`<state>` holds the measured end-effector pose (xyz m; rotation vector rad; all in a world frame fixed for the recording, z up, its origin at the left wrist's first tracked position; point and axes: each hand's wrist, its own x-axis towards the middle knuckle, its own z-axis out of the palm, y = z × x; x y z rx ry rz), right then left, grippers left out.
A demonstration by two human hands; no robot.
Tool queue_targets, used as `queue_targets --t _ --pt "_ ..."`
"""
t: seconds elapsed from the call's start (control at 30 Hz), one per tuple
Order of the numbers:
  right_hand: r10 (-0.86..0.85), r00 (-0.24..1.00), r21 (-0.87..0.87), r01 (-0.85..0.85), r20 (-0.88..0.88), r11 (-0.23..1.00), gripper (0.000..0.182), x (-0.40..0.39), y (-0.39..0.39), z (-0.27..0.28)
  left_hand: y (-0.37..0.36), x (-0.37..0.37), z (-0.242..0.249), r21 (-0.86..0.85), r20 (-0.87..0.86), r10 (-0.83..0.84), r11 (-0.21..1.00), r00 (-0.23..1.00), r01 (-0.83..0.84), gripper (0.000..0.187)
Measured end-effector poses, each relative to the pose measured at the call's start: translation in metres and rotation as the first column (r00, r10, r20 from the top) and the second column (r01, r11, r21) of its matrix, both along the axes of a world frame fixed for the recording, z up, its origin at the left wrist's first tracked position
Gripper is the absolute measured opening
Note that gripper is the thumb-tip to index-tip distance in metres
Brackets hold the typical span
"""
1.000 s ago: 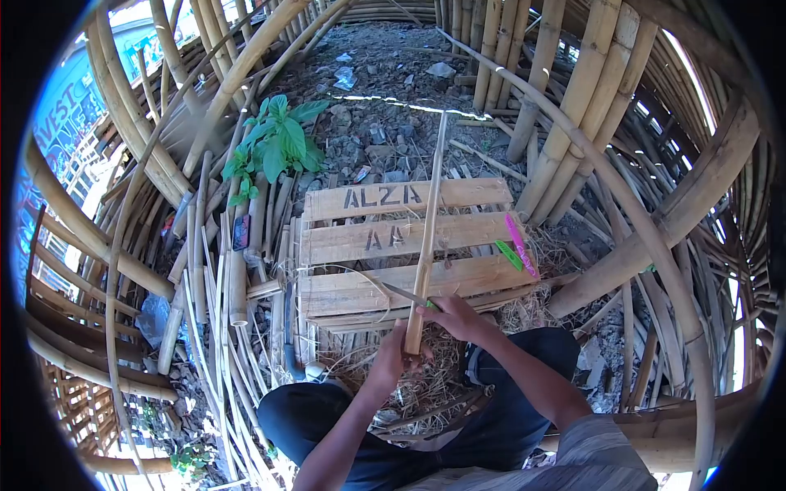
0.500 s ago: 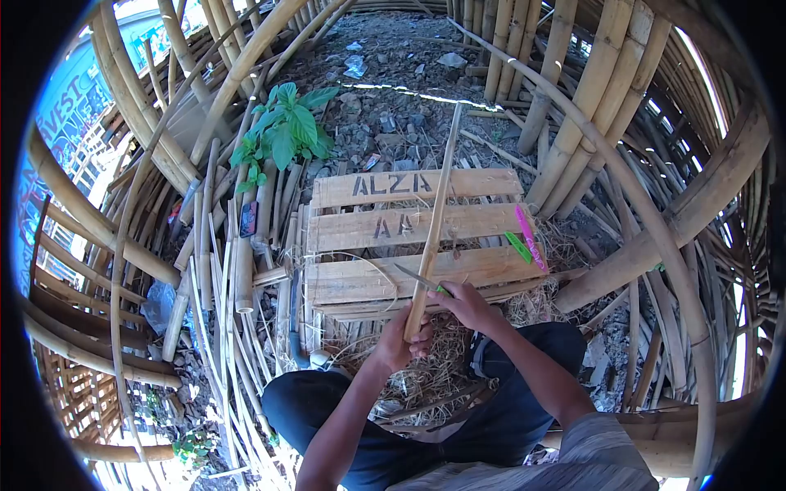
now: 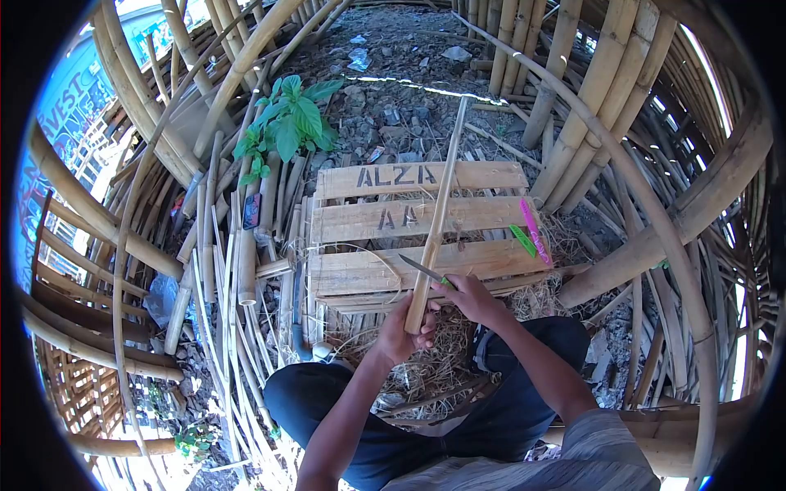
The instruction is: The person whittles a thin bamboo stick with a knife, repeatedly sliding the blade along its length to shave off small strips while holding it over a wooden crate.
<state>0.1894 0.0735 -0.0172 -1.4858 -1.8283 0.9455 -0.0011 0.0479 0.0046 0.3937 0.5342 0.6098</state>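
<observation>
A long bamboo strip (image 3: 443, 196) slants up and away across a slatted wooden crate (image 3: 360, 270) lettered "ALZA". My left hand (image 3: 399, 331) is wrapped round its near end, low in front of the crate. Just to the right, my right hand (image 3: 472, 299) grips the green handle of a knife (image 3: 422, 268). The blade points up and to the left, across the strip; whether it touches the strip cannot be made out. On the crate's right side lie a green tag (image 3: 523, 240) and a pink one (image 3: 535, 229).
Bamboo poles (image 3: 630, 90) rise at the right, with more at the left. A leafy plant (image 3: 293, 123) grows behind the crate's left corner. Cut bamboo lengths (image 3: 248, 262) and a dark phone-like object (image 3: 251, 211) lie at the left. Straw shavings (image 3: 438, 368) cover the ground between my legs.
The knife has shifted slightly up and right with my right hand, its blade more steeply angled. My left hand and the strip have moved a little. The whole view has shifted slightly.
</observation>
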Motion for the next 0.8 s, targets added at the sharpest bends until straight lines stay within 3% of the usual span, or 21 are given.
queue_targets --t 0.13,0.2,0.27,0.3,0.33,0.4,0.43,0.5,0.63,0.7,0.8 --pt "0.014 0.995 -0.01 -0.013 0.094 1.0 0.051 0.0 -0.001 0.008 0.003 -0.001 -0.005 -0.031 -0.029 -0.001 1.0 1.0 0.0 0.047" --pt "0.019 0.975 0.14 -0.051 0.22 0.989 0.052 -0.002 -0.004 0.01 0.002 -0.002 -0.01 -0.011 -0.014 -0.035 0.999 0.999 0.035 0.046" --pt "0.036 0.967 0.159 -0.078 0.253 0.984 0.052 -0.002 -0.005 0.01 0.0 0.002 -0.012 0.139 -0.438 -0.054 0.982 0.897 0.127 0.042" --pt "0.052 0.957 0.172 -0.105 0.285 0.98 0.051 -0.002 -0.007 0.009 -0.003 0.003 -0.006 0.156 -0.545 -0.03 0.978 0.838 0.136 0.041" --pt "0.052 0.957 0.173 -0.105 0.286 0.979 0.051 -0.003 -0.008 0.006 -0.005 0.004 -0.006 0.158 -0.544 -0.029 0.978 0.839 0.136 0.041" --pt "0.047 0.959 0.313 -0.138 0.281 0.94 0.048 -0.004 -0.009 -0.006 -0.012 0.004 -0.008 0.468 -0.751 0.154 0.81 0.641 0.353 0.042" --pt "0.048 0.959 0.312 -0.138 0.28 0.94 0.048 0.001 -0.002 -0.008 -0.015 0.003 -0.005 0.466 -0.752 0.153 0.811 0.641 0.353 0.042" --pt "-0.064 0.919 0.367 -0.09 0.388 0.926 0.044 0.014 0.011 -0.013 -0.024 0.0 0.001 0.611 -0.777 0.326 0.594 0.538 0.523 0.033" --pt "-0.128 0.91 0.514 -0.103 0.394 0.852 0.041 0.017 0.018 -0.024 -0.022 0.004 0.001 0.577 -0.806 0.324 0.62 0.496 0.532 0.027" --pt "-0.151 0.901 0.54 -0.104 0.407 0.835 0.04 0.018 0.019 -0.025 -0.026 0.003 0.007 0.629 -0.772 0.45 0.446 0.448 0.637 0.026" --pt "-0.199 0.908 0.604 -0.071 0.368 0.794 0.042 0.013 0.022 -0.021 -0.022 0.002 0.002 0.674 -0.737 0.457 0.446 0.498 0.588 0.028"
